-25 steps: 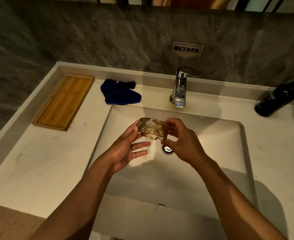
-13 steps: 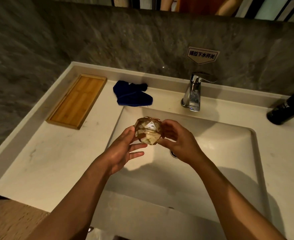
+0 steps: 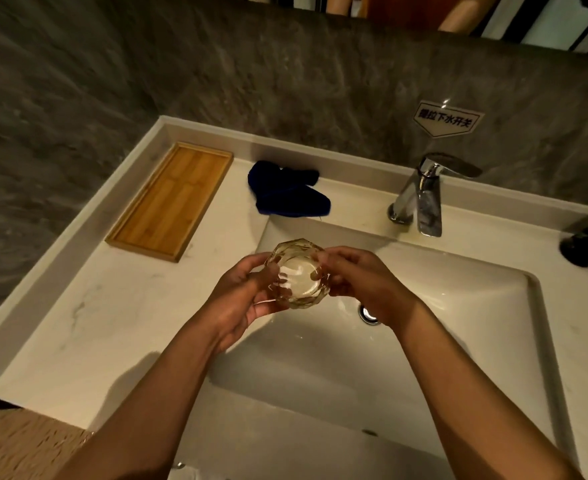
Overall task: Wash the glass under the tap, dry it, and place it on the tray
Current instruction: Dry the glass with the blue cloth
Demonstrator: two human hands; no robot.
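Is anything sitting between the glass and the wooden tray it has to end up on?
Nothing visible. The glass is held by the left hand and right hand over the sink's left part; only bare counter lies between it and the tray. The blue cloth lies right of the tray, off that line.

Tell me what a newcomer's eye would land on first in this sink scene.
First, the faceted glass, held between the left hand and the right hand over the left part of the white sink, its mouth turned toward the camera. Next, the dark blue cloth crumpled on the counter behind the basin, with the wooden tray to its left. The chrome tap stands at back right.
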